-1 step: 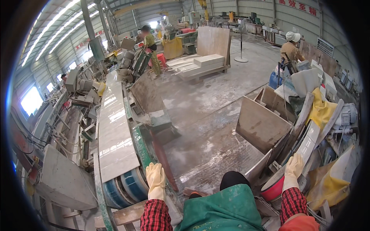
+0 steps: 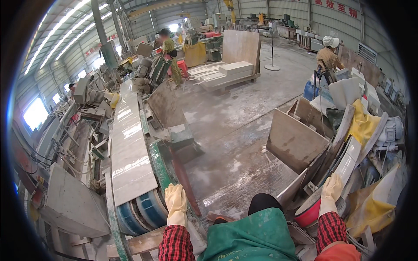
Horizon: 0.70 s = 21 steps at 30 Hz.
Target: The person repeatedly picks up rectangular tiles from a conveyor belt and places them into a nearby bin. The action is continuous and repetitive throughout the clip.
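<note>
My left hand (image 2: 176, 203), in a cream rubber glove, rests on the green metal side rail (image 2: 160, 167) of a roller conveyor. Its fingers lie extended over the rail, with nothing seen in them. Beside it, a long polished pale stone slab (image 2: 130, 161) lies on the conveyor, its near end over blue rollers (image 2: 150, 209). My right hand (image 2: 332, 192), gloved alike, lies with fingers stretched out at the near end of a narrow white stone strip (image 2: 349, 160) on the right-hand machine. Whether it touches the strip or the machine under it, I cannot tell.
A red-rimmed drum (image 2: 308, 214) sits below my right hand. Brown boards (image 2: 296, 140) lean by the right machine, near yellow sheeting (image 2: 365, 122). Stacked stone blocks (image 2: 226, 73) stand farther off. One person (image 2: 169, 54) stands at back left, another (image 2: 328, 54) at back right.
</note>
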Each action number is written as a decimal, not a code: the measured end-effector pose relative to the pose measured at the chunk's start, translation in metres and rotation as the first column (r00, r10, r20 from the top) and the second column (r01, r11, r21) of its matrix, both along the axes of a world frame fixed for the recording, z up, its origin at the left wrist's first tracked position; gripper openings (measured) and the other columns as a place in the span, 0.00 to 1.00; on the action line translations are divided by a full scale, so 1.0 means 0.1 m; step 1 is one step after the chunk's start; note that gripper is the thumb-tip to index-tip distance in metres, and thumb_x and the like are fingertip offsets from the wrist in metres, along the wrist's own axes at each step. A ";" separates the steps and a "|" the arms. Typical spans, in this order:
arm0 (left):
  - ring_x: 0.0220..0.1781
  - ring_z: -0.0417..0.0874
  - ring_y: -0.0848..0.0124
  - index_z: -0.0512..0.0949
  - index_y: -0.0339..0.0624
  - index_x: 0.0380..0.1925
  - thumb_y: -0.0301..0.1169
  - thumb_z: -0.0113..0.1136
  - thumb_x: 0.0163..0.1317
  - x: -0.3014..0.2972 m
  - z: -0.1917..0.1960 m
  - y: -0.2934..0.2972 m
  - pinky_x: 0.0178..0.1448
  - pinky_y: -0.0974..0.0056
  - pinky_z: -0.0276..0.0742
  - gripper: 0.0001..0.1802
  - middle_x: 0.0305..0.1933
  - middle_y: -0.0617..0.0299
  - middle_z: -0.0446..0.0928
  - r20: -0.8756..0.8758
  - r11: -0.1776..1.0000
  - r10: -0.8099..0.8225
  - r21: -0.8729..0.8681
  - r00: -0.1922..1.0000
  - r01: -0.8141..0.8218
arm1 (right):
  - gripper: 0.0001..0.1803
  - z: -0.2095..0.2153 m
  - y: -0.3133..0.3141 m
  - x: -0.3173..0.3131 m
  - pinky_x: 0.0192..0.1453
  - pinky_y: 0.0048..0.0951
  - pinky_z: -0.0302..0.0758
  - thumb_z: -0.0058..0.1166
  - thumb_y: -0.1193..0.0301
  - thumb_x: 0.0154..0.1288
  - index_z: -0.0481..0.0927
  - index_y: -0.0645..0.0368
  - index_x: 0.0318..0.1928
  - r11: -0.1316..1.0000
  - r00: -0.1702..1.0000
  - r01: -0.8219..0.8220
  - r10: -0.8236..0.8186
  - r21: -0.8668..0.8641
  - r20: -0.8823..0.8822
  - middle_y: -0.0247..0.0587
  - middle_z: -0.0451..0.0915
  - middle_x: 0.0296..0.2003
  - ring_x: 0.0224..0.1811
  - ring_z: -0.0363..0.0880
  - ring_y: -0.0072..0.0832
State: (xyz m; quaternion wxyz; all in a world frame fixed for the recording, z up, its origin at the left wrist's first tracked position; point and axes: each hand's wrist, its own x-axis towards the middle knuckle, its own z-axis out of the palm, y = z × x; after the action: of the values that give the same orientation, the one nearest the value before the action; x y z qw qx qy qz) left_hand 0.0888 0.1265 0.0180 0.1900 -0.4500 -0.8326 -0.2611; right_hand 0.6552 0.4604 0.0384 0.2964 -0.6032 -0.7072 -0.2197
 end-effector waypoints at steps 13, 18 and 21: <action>0.49 0.78 0.52 0.82 0.42 0.38 0.27 0.64 0.59 -0.02 0.01 -0.04 0.57 0.51 0.73 0.07 0.41 0.55 0.82 -0.035 0.997 -0.021 0.071 0.999 0.024 | 0.13 0.08 -0.19 -0.14 0.58 0.52 0.70 0.49 0.67 0.70 0.77 0.64 0.46 0.999 0.999 -0.033 0.032 -0.023 -0.025 0.54 0.78 0.43 0.50 0.75 0.54; 0.48 0.78 0.52 0.82 0.42 0.35 0.26 0.63 0.58 0.06 0.08 0.01 0.57 0.51 0.73 0.05 0.40 0.57 0.83 0.014 0.995 0.012 0.095 1.000 -0.013 | 0.11 0.07 -0.25 -0.13 0.58 0.52 0.71 0.49 0.69 0.70 0.76 0.64 0.45 0.999 0.998 -0.054 0.054 0.000 -0.033 0.53 0.78 0.43 0.50 0.75 0.53; 0.49 0.79 0.52 0.83 0.41 0.36 0.27 0.62 0.60 0.02 0.04 -0.02 0.58 0.52 0.73 0.05 0.41 0.55 0.83 -0.005 0.995 0.006 0.104 1.000 -0.006 | 0.10 0.07 -0.29 -0.16 0.58 0.52 0.71 0.50 0.69 0.70 0.76 0.63 0.44 0.998 0.998 -0.062 0.062 0.004 -0.027 0.53 0.78 0.42 0.50 0.76 0.53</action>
State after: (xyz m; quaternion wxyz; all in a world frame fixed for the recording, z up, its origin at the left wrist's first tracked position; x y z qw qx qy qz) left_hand 0.0909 0.1247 0.0224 0.2160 -0.4376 -0.8188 -0.3023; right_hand 0.6392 0.4315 0.0454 0.3135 -0.5834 -0.7210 -0.2037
